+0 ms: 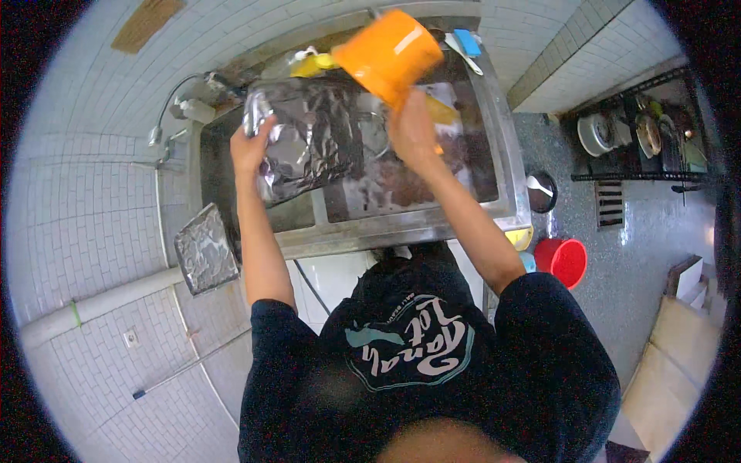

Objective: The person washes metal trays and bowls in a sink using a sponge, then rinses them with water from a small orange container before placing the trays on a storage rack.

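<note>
My left hand (pixel 252 149) grips the left edge of a foil-covered tray (pixel 324 127), which is tilted over the left part of a metal double sink (pixel 382 234). In my right hand (pixel 412 128) is an orange plastic dipper (pixel 396 55), held by its handle and raised over the back of the sink; it is blurred by motion. Foamy water and a yellowish item (pixel 443 110) lie in the right basin, below and beside the right hand. The tray hides part of the left basin.
A blue sponge (pixel 467 43) and white-handled brush (pixel 463 55) rest at the sink's back right corner. Yellow item (pixel 314 65) behind the tray; faucet (pixel 223 84) at back left. Another foil-covered panel (pixel 206 250) stands left. A red bucket (pixel 560 263) and black bowl (pixel 542 192) are on the floor right.
</note>
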{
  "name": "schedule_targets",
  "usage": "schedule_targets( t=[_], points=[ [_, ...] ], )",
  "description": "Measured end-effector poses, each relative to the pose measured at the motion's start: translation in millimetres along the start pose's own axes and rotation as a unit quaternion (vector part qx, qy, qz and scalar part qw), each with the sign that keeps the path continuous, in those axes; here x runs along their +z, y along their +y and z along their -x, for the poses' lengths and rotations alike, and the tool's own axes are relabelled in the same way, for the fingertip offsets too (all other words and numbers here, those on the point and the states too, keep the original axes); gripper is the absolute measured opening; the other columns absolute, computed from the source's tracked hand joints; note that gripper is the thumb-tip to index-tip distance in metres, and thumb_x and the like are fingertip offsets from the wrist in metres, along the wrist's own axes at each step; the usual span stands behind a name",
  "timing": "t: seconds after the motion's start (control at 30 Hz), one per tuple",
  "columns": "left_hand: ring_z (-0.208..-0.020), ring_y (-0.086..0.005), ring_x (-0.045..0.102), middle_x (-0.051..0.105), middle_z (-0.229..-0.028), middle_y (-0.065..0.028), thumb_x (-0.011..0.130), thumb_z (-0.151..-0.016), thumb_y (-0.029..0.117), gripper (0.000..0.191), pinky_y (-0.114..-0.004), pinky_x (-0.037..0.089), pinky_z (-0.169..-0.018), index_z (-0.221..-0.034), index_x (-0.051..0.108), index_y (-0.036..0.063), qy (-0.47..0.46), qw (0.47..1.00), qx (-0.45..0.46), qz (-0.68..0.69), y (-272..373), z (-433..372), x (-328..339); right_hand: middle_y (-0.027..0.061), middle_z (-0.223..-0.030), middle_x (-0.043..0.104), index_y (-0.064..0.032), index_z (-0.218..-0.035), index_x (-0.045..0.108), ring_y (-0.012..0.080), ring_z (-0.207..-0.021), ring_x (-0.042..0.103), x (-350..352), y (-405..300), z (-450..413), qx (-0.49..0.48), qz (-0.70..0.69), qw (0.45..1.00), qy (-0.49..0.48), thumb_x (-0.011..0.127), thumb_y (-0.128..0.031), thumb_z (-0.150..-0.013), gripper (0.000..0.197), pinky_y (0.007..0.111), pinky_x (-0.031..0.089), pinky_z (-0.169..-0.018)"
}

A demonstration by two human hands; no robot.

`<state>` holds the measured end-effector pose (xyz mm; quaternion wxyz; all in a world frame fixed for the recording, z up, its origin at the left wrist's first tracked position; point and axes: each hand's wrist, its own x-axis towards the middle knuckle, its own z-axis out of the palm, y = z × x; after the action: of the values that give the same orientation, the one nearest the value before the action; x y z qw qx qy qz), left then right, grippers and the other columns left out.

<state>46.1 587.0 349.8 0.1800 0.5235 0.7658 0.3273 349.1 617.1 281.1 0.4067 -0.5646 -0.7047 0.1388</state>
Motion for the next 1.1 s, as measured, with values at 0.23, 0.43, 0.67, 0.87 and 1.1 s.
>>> schedule_targets(
  t=[0.23, 0.43, 0.67, 0.87, 1.1],
  points=[
    [-0.094, -0.0179, 0.060, 0.063, -0.111, -0.0109, 0.071, -0.084, 0.023, 0.046, -0.031, 0.048, -0.083, -0.118, 0.057, -0.0026, 0.287, 0.922, -0.108, 0.237, -105, 58, -149, 0.0238, -0.115, 0.053, -0.0002, -0.119, 0.045, 0.0395, -0.101, 0.056, 28, -21, 85, 0.092, 0.073, 0.954, -0.276, 0.062, -0.021, -0.078, 0.049, 0.048, 0.049, -0.079],
    [-0.097, -0.0360, 0.060, 0.058, -0.116, -0.0226, 0.060, -0.083, 0.056, 0.073, -0.049, 0.050, -0.089, -0.122, 0.051, -0.0049, 0.326, 0.869, -0.253, 0.274, -87, 135, -138, 0.0174, -0.102, 0.063, -0.0057, -0.100, 0.065, 0.0336, -0.099, 0.060, 116, -21, 122, 0.031, 0.037, 0.988, -0.148, 0.061, -0.020, -0.075, 0.029, 0.048, 0.048, -0.081],
    [-0.086, -0.0321, 0.060, 0.064, -0.098, -0.0247, 0.061, -0.085, 0.050, 0.062, -0.045, 0.048, -0.078, -0.101, 0.061, -0.0099, 0.511, 0.856, 0.076, 0.029, -19, 169, -148, 0.0147, -0.092, 0.061, -0.0025, -0.105, 0.059, 0.0298, -0.090, 0.061, 78, -149, 110, -0.082, -0.257, 0.927, -0.259, 0.065, -0.038, -0.080, 0.043, 0.038, 0.049, -0.077],
    [-0.079, -0.0349, 0.060, 0.063, -0.089, -0.0216, 0.061, -0.088, 0.040, 0.043, -0.043, 0.046, -0.069, -0.090, 0.060, -0.0029, 0.100, 0.977, 0.183, -0.054, 65, 210, -33, 0.0207, -0.096, 0.064, 0.0054, -0.106, 0.057, 0.0256, -0.089, 0.064, -66, -164, 125, 0.034, -0.422, 0.898, -0.119, 0.059, -0.058, -0.082, 0.068, 0.038, 0.049, -0.071],
    [-0.091, -0.0341, 0.056, 0.058, -0.094, -0.0133, 0.062, -0.083, 0.039, 0.036, -0.047, 0.044, -0.079, -0.098, 0.061, 0.0061, -0.222, 0.799, 0.548, 0.110, 178, 262, 138, 0.0116, -0.064, 0.062, 0.0051, -0.071, 0.064, 0.0186, -0.061, 0.058, -204, -32, 182, 0.299, -0.259, 0.914, 0.091, 0.058, -0.045, -0.083, 0.052, 0.034, 0.047, -0.057]
  ],
)
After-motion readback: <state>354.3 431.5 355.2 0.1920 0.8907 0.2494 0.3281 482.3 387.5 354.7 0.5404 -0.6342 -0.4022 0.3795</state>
